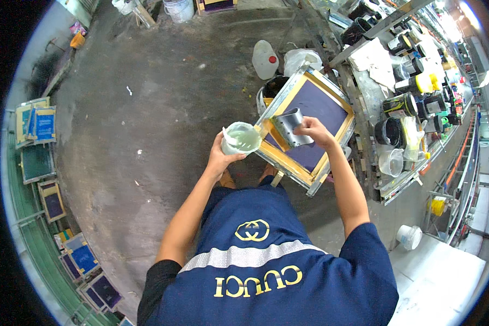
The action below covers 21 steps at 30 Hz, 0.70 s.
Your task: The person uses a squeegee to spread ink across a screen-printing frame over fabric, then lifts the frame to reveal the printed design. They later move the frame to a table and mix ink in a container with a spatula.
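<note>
My left hand [223, 155] is wrapped round a white plastic tub [249, 148] with pale greenish liquid in it. A light stick-like thing rests at the tub's left rim; its kind I cannot make out. In my right hand [316, 132] is what looks like a squeegee [292, 120], with a curved grey metal holder, a row of dots and an amber edge facing the tub. Below it lies a tilted screen-printing frame [336, 100] with dark purple mesh and yellow borders. The squeegee hides part of the mesh, and its edge is close to the tub's rim.
At right, a long bench [367, 103] is crowded with ink jars and tubs [401, 106]. Beyond the frame stand a translucent jug [265, 61] with a red cap and a bucket [262, 103]. Several screens [53, 200] lean along the left wall. A white bucket [179, 10] stands far ahead.
</note>
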Each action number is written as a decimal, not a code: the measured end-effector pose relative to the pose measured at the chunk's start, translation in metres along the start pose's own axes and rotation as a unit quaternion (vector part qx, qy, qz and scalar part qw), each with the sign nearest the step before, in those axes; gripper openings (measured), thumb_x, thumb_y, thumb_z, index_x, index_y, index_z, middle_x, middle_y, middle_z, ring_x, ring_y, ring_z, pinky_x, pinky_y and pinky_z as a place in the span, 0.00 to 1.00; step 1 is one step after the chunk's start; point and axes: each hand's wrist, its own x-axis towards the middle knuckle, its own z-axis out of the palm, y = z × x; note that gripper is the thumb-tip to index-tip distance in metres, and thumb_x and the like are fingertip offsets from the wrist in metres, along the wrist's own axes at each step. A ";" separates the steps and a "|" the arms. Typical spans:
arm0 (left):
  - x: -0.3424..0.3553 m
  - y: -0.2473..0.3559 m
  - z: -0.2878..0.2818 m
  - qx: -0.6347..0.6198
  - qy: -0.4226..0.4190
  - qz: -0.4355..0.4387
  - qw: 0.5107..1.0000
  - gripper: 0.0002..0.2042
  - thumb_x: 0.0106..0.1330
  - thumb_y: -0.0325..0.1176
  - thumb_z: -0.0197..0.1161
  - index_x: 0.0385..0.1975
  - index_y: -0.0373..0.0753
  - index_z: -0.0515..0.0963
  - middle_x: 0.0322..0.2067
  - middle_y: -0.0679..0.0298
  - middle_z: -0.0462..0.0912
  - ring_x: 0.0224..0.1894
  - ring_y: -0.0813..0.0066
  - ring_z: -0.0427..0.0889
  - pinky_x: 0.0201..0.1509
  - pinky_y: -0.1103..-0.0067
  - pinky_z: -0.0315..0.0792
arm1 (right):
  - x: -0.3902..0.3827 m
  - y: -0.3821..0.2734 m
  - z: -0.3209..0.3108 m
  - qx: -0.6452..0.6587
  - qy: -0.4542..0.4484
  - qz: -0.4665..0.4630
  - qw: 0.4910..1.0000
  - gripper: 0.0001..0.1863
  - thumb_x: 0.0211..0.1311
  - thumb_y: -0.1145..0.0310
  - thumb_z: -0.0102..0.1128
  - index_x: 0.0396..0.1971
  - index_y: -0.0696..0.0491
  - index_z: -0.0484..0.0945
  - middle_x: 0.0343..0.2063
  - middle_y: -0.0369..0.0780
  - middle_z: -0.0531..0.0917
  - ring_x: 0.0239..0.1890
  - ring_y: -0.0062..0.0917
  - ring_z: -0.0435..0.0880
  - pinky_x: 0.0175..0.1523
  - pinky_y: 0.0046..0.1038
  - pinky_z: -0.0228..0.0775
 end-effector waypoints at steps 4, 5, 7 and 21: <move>0.031 0.012 0.061 -0.048 -0.034 -0.043 0.997 0.49 0.46 0.26 0.86 0.70 0.40 0.63 0.61 0.57 0.77 0.64 0.63 0.78 0.66 0.66 0.78 | -0.076 -0.047 0.034 -0.073 0.173 -0.087 0.978 0.13 0.59 0.74 0.68 0.44 0.56 0.83 0.34 0.31 0.83 0.38 0.14 0.77 0.46 0.21 0.71; 0.034 0.026 0.076 -0.073 -0.039 -0.055 0.995 0.48 0.46 0.25 0.85 0.69 0.40 0.63 0.60 0.58 0.78 0.63 0.63 0.80 0.66 0.67 0.78 | -0.089 -0.052 0.050 -0.145 0.230 -0.131 0.953 0.16 0.57 0.76 0.67 0.47 0.57 0.84 0.39 0.35 0.85 0.42 0.19 0.80 0.50 0.24 0.73; 0.036 0.060 0.104 -0.117 -0.056 -0.067 0.989 0.45 0.48 0.22 0.84 0.67 0.39 0.65 0.58 0.58 0.80 0.59 0.65 0.83 0.61 0.70 0.82 | -0.109 -0.082 0.082 -0.288 0.293 -0.232 0.882 0.23 0.53 0.80 0.66 0.51 0.55 0.85 0.49 0.41 0.87 0.52 0.29 0.83 0.59 0.30 0.73; 0.026 0.100 0.122 -0.208 -0.060 0.108 0.970 0.40 0.50 0.13 0.78 0.65 0.39 0.67 0.59 0.60 0.78 0.61 0.67 0.81 0.63 0.71 0.83 | -0.171 -0.133 0.088 -0.550 0.306 -0.257 0.733 0.28 0.49 0.80 0.66 0.54 0.47 0.86 0.57 0.33 0.87 0.57 0.35 0.81 0.65 0.38 0.67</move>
